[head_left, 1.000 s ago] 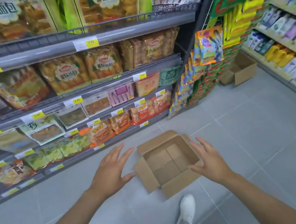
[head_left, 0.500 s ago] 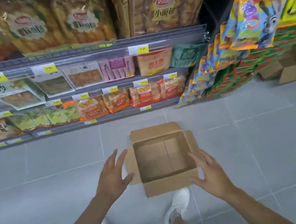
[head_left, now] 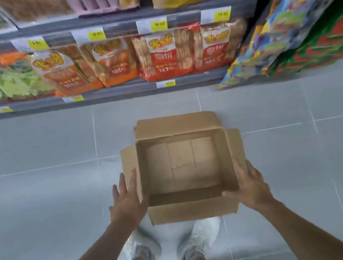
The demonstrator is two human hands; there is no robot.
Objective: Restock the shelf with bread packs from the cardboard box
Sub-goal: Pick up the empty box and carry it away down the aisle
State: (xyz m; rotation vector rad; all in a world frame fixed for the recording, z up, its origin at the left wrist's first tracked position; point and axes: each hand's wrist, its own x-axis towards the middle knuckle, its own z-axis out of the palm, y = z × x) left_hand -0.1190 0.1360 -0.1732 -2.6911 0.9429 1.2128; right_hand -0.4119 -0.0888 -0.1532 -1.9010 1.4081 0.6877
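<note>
An open cardboard box (head_left: 191, 212) sits on the grey tiled floor just in front of my feet, flaps folded out, and its inside is bare. My left hand (head_left: 126, 200) lies flat against the box's left flap with fingers stretched forward. My right hand (head_left: 250, 187) clasps the right side, thumb over the near rim. Orange and red bread packs (head_left: 162, 57) stand in a row on the bottom shelf (head_left: 116, 91) straight ahead.
Green packs (head_left: 3, 83) fill the shelf's left part. Colourful hanging snack bags (head_left: 307, 31) jut out at the right, reaching down to the floor. My white shoes (head_left: 140, 243) stand right behind the box. Grey floor tiles (head_left: 42, 193) stretch to both sides.
I have bent down, so the view dropped toward the bottom shelf and the box. Both hands, open and apart before, have closed in onto the box's sides.
</note>
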